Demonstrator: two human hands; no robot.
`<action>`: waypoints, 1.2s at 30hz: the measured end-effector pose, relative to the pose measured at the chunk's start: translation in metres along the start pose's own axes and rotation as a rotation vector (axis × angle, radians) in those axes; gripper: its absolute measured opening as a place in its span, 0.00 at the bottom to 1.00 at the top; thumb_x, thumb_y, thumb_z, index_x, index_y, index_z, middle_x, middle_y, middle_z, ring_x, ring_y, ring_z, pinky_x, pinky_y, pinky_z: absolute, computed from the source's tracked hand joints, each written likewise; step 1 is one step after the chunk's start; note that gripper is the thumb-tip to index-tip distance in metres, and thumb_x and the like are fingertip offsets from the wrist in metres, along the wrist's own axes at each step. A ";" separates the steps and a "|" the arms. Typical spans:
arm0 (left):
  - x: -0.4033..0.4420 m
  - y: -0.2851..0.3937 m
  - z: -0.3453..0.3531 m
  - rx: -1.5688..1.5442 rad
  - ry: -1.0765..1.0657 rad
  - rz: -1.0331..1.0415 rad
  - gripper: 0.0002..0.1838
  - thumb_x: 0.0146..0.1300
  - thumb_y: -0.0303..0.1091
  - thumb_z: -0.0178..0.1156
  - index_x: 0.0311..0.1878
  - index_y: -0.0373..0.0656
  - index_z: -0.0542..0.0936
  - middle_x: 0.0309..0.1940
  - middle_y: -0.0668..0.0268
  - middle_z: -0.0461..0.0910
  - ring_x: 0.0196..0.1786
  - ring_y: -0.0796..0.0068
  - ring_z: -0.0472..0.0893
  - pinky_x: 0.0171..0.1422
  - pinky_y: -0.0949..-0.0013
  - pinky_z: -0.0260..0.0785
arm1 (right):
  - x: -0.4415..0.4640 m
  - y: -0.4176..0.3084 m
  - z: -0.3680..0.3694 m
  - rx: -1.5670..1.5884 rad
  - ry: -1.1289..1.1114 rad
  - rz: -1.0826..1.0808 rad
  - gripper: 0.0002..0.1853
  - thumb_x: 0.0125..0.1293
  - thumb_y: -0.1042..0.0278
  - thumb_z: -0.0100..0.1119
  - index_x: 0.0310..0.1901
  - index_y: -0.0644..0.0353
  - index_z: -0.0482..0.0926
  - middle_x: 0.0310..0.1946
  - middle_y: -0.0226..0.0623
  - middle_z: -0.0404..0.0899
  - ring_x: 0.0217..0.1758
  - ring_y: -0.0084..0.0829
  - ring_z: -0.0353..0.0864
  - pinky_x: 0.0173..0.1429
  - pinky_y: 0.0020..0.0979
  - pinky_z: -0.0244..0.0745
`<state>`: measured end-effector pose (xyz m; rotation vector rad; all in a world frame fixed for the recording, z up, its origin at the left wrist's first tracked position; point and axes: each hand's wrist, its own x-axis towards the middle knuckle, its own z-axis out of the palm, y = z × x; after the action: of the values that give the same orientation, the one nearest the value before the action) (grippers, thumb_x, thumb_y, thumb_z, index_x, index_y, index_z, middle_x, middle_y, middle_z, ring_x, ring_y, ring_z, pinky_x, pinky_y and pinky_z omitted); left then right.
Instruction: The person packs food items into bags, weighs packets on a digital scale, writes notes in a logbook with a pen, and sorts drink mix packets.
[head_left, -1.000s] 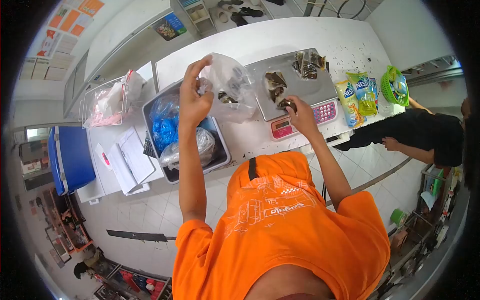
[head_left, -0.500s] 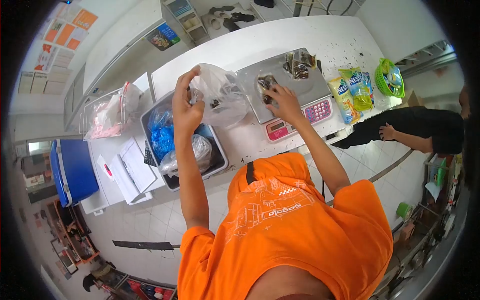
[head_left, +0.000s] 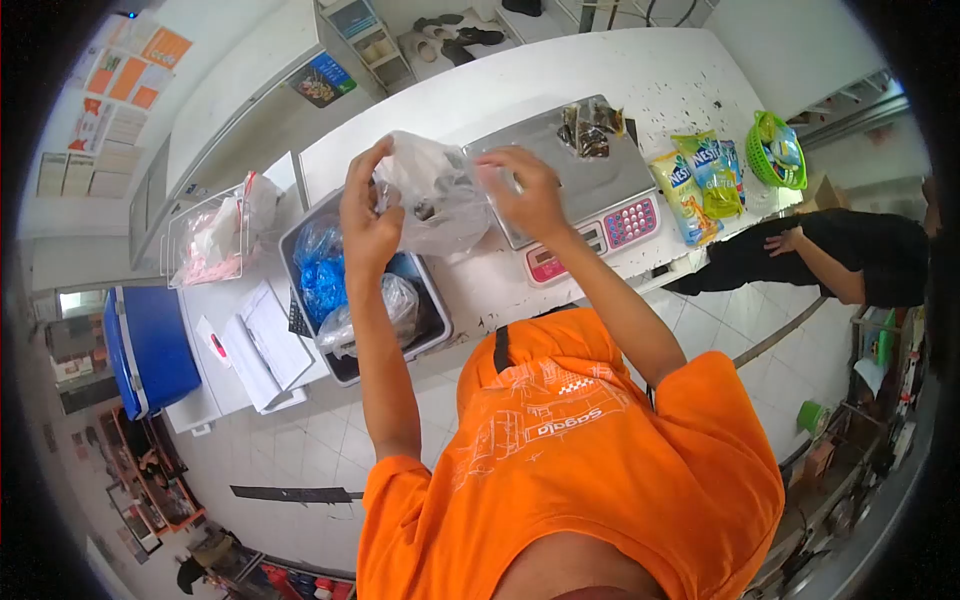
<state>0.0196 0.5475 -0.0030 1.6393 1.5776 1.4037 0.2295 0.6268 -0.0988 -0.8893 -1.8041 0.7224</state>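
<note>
My left hand point(head_left: 370, 208) is closed on the rim of a clear plastic bag point(head_left: 435, 180), raised beside the scale. Some dark contents show low in the bag. My right hand point(head_left: 525, 192) hovers at the bag's right side, over the left edge of the scale's steel plate point(head_left: 600, 185). Its fingertips are smeared by motion, and whatever they may hold is hidden. Several small clear packets with dark contents point(head_left: 592, 130) lie at the plate's far right corner. The scale's pink-and-white keypad panel point(head_left: 630, 222) faces me.
Left of the scale, a grey bin point(head_left: 440, 325) holds blue and clear bags. Nestea packs point(head_left: 690, 200) and a green basket point(head_left: 765, 165) stand to the right. Dark crumbs dot the tabletop. An open notebook point(head_left: 270, 345) and a blue cooler point(head_left: 150, 350) are left. Another person's hand point(head_left: 785, 241) shows at right.
My right hand has moved left from the scale plate to the bag. The dark packet that lay under its fingers is gone from the plate. My left hand stays on the bag.
</note>
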 end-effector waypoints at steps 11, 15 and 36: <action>-0.010 0.007 0.003 0.014 -0.009 -0.022 0.40 0.45 0.12 0.46 0.68 0.43 0.75 0.63 0.63 0.75 0.67 0.70 0.73 0.64 0.72 0.66 | -0.014 0.017 -0.013 0.161 0.150 0.233 0.11 0.72 0.66 0.63 0.51 0.60 0.84 0.33 0.43 0.86 0.32 0.27 0.84 0.42 0.28 0.79; -0.003 0.009 0.017 0.013 -0.010 -0.042 0.39 0.46 0.13 0.47 0.67 0.42 0.75 0.63 0.62 0.75 0.68 0.70 0.72 0.64 0.72 0.66 | -0.001 -0.022 0.046 0.207 -0.278 0.034 0.13 0.67 0.68 0.67 0.53 0.59 0.85 0.37 0.36 0.89 0.36 0.22 0.85 0.43 0.26 0.79; -0.007 -0.002 0.004 -0.008 0.001 -0.078 0.38 0.48 0.12 0.48 0.68 0.40 0.74 0.63 0.63 0.75 0.69 0.71 0.72 0.64 0.77 0.64 | -0.006 -0.028 -0.026 0.160 0.151 0.076 0.06 0.65 0.72 0.66 0.42 0.61 0.82 0.37 0.39 0.84 0.36 0.30 0.85 0.43 0.30 0.78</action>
<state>0.0235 0.5426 -0.0088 1.5559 1.6169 1.3697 0.2484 0.6085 -0.0706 -0.8850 -1.5637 0.8144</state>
